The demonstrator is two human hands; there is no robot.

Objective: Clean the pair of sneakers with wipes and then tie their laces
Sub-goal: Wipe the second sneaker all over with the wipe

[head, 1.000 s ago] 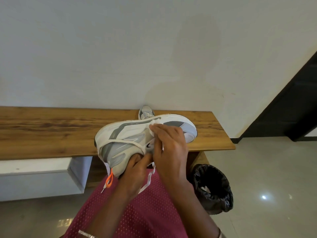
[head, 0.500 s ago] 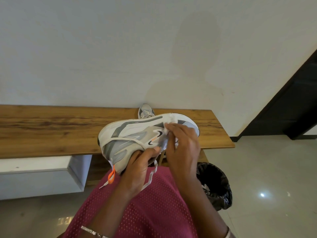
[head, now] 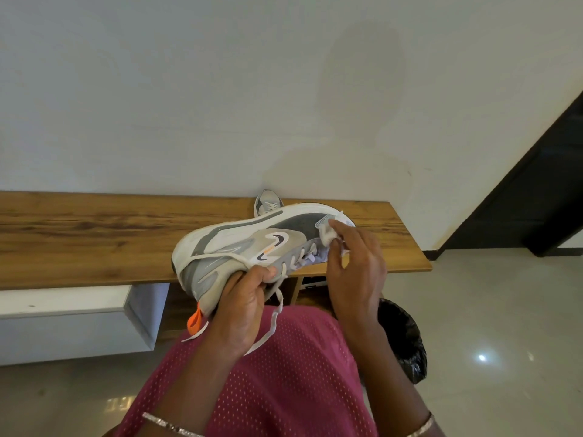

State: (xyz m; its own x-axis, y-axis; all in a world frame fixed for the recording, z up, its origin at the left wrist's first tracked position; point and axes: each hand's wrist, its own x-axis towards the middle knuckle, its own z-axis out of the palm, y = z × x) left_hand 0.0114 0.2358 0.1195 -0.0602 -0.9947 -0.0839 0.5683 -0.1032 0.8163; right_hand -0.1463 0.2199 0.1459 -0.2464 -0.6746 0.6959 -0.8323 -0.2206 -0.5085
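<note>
Right, head view only. The grey & white sneaker is held up over the lap, lying on its side. Its sole is turned to the far side, toe to the right & heel to the near-left, in front of the near edge of the wooden bench.

The left hand grips it at the collar, fingers curled round the edge of the opening & thumb on the outer side just below the swoosh. The right hand pinches a small crumpled white wipe btw thumb & fingertips & presses it to the upper near the toe; the other fingers are loosely bent.

The lace is untied. One loose end hangs past the left hand onto the maroon mesh garment, & another strand runs across the heel side. An orange pull tab sticks down from the heel.

The second sneaker sits on the bench at its far edge, by the white wall; only its top shows above the held one.

Under the bench on the left is a white cabinet. Near-right, on the glossy floor, is a bin w/ black liner, partly behind the right forearm. Left-wrist bracelet & right-wrist bracelet show at the bottom edge.
</note>
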